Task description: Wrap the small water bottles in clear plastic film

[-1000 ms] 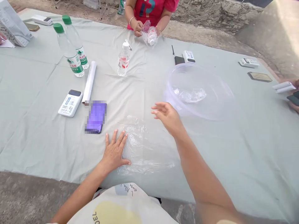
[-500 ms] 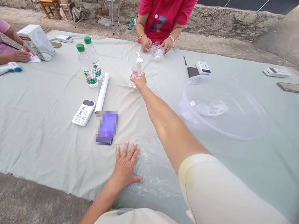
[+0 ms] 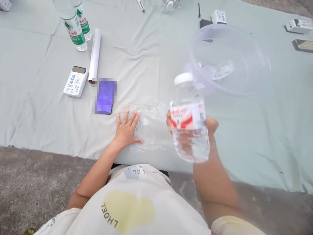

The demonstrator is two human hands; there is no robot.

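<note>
My right hand [image 3: 210,129] is closed round a small clear water bottle [image 3: 189,117] with a white cap and a red and white label, held up close to the camera, a little above the table. Flat on the pale green cloth, my left hand [image 3: 127,129] lies open with fingers spread. Its fingertips press on the left edge of a sheet of clear plastic film [image 3: 153,125]. Behind the bottle stands a large clear plastic bowl [image 3: 254,55] with something transparent crumpled in its bottom.
Left of the film lie a phone with a purple screen [image 3: 105,96], a white device [image 3: 75,81] and a white roll [image 3: 95,55]. Two green-labelled bottles [image 3: 73,27] stand at the back left. Small devices [image 3: 218,16] and a phone [image 3: 303,45] lie at the far right. Table's near edge runs below my hands.
My right hand, which had reached the far bottle, has lifted it and brought it back close to me. The left hand has stayed flat on the film.
</note>
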